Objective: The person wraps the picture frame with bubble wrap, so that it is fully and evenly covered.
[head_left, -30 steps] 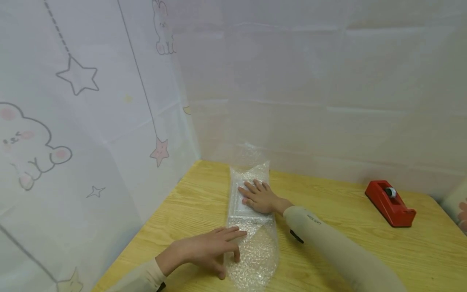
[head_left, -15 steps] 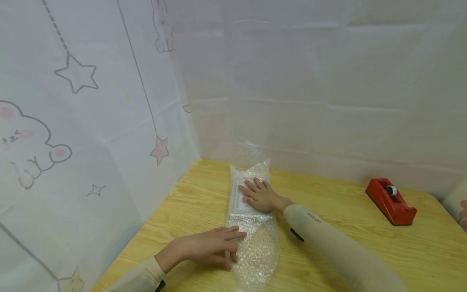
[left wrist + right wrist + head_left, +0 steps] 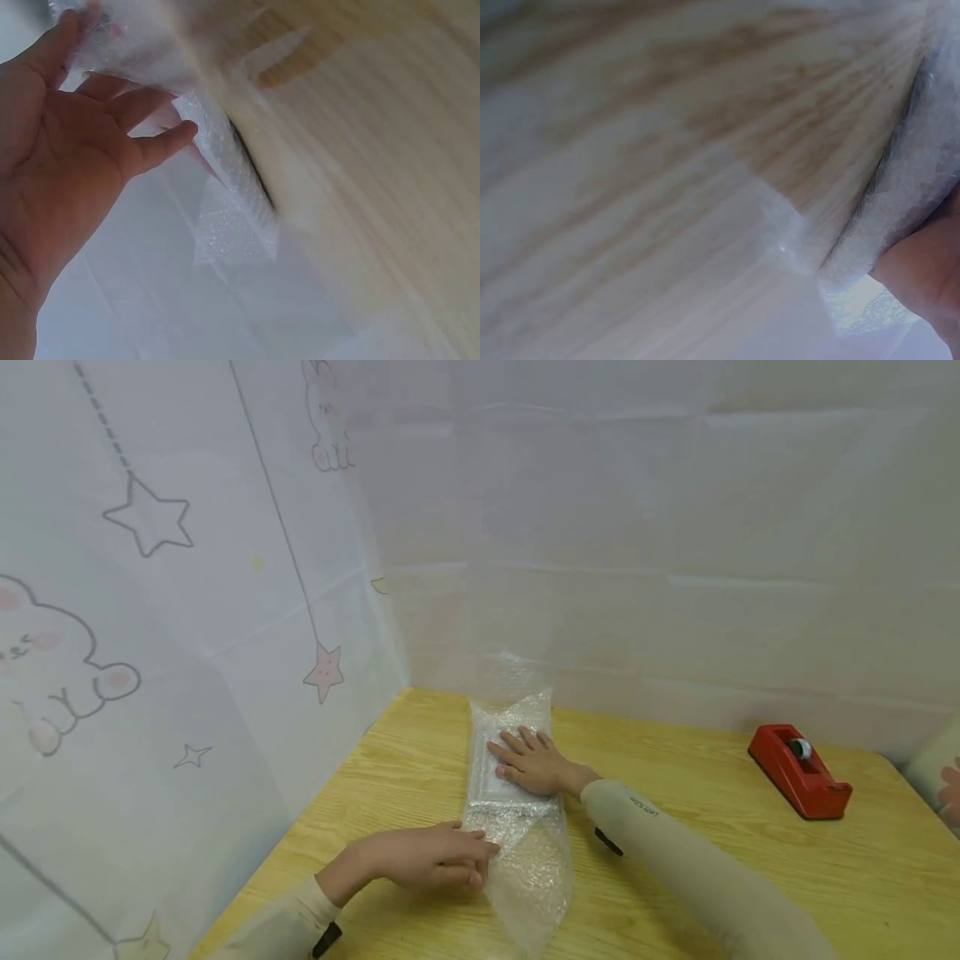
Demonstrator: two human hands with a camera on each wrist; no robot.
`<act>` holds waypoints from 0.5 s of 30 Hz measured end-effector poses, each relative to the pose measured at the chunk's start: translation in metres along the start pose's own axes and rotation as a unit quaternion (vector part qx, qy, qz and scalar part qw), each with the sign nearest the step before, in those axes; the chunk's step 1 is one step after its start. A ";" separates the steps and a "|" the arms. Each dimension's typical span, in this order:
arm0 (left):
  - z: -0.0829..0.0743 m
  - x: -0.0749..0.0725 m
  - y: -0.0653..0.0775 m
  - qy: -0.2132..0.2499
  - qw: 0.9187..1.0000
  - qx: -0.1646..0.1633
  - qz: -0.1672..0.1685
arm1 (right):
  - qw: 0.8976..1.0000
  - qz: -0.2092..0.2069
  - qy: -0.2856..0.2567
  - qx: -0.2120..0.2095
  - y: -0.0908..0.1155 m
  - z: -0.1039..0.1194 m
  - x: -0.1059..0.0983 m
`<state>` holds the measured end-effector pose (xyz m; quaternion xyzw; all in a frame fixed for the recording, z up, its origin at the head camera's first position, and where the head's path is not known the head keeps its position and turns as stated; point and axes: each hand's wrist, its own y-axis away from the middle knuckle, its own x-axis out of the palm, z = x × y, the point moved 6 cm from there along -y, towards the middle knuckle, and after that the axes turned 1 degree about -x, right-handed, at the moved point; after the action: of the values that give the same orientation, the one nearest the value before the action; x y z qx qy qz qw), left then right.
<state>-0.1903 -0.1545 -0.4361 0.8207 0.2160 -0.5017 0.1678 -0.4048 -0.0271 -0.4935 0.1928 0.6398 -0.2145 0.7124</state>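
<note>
On the table lies a flat, whitish rectangular item [image 3: 483, 781] wrapped in clear bubble wrap [image 3: 536, 872], whose loose ends extend toward and away from me. My right hand [image 3: 534, 768] rests flat on the wrapped item, fingers spread. At the near end, my left hand [image 3: 435, 858] pinches the left edge of the loose flap between thumb and fingers. The left wrist view has this hand [image 3: 75, 142] with its thumb and fingertips at the bubble wrap [image 3: 135, 45] and other fingers extended. What the wrapped item is cannot be made out.
A red tape dispenser [image 3: 802, 772] with a roll of tape stands at the right on the yellow wood-grain table [image 3: 675, 810]. Pale cloth [image 3: 637, 568] printed with stars and animals hangs behind and along the left side.
My left thumb has closed toward the fingers, onto the flap's edge. The near flap has narrowed, its left edge drawn inward. My right hand stays in place on the wrapped item.
</note>
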 end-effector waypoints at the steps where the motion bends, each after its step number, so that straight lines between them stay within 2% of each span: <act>1: 0.001 -0.003 -0.001 0.012 1.000 0.000 -0.004 | 1.000 -0.001 -0.004 0.000 -0.001 -0.001 0.000; 8: 0.012 -0.018 -0.006 0.106 0.994 0.012 -0.038 | 1.000 0.003 -0.022 0.000 -0.001 -0.001 -0.005; 15: 0.033 -0.030 -0.008 0.135 0.984 -0.049 -0.109 | 0.999 -0.005 -0.047 0.002 -0.002 0.003 -0.012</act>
<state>-0.2315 -0.1690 -0.4237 0.8431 0.3494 -0.3903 0.1212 -0.4048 -0.0295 -0.4810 0.1808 0.6058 -0.2286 0.7403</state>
